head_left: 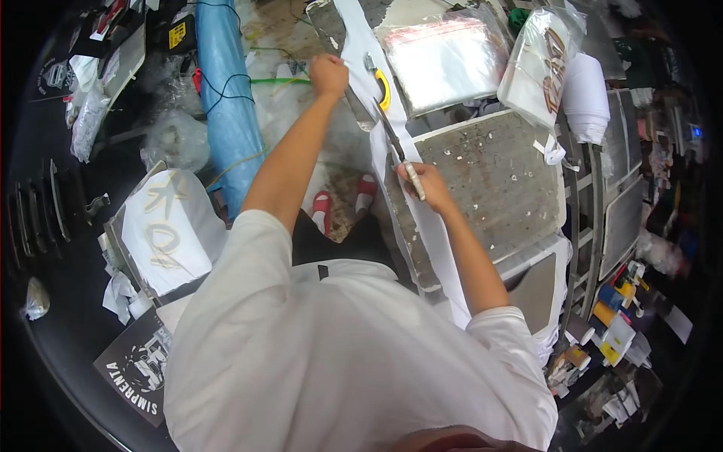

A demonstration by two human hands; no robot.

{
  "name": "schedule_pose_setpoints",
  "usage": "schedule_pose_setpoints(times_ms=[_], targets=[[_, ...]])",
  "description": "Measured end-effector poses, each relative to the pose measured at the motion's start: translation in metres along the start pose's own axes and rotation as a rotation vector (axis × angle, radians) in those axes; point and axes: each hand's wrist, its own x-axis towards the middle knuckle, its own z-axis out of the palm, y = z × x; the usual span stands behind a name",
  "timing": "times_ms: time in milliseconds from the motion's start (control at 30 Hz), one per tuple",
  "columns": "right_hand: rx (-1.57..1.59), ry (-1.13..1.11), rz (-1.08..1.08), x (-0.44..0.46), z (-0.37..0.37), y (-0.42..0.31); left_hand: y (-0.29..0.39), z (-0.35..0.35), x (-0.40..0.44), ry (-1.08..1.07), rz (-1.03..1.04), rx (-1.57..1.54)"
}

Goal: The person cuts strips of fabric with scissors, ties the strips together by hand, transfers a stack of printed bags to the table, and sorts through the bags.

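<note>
Wore white shirt, bottom centre; gripped long knife mid-frame in right hand.
Curled left hand tight, upper centre, could not tell around what; likely needed white strip flat.

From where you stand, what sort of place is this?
Probably a printing workshop, judging by the flecked board, the stack of clear plastic and the dark sheet lettered SIMPRENTA.

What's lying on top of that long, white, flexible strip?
On the strip lies a yellow-handled tool. The right hand holds a long, pale-handled knife over the strip; whether it touches is unclear. What they cover can't be seen.
</note>
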Motion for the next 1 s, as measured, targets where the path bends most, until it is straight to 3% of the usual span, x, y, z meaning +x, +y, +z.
schedule_pose_setpoints(times_ms=[67, 200, 267, 400, 500, 767, 833, 1000], targets=[[-0.035, 0.004, 0.000, 0.004, 0.000, 0.005, 0.000, -0.012, -0.004, -0.016, -0.212, -0.210], [-0.010, -0.019, 0.018, 0.002, 0.008, -0.005, -0.022, -0.016, -0.011, 0.044, -0.130, -0.200], [0.010, -0.016, 0.004, 0.000, 0.004, 0.000, -0.027, -0.008, -0.036, 0.149, -0.378, -0.388], [0.018, -0.039, 0.006, 0.004, -0.003, 0.007, -0.033, -0.029, -0.146, -0.674, -0.857, -1.228], [0.054, -0.055, -0.014, 0.005, -0.002, 0.009, 0.014, -0.055, -0.191, -0.827, -0.756, -1.083], [0.026, -0.067, -0.032, 0.001, -0.003, -0.008, 0.036, -0.053, -0.235, -0.382, -0.490, -0.624], [0.029, -0.067, -0.025, 0.001, -0.001, -0.013, 0.063, -0.083, -0.229, -0.490, -0.628, -0.712], [-0.023, -0.010, -0.038, 0.005, 0.004, -0.010, 0.064, -0.088, -0.236, -0.533, -0.731, -0.908]])
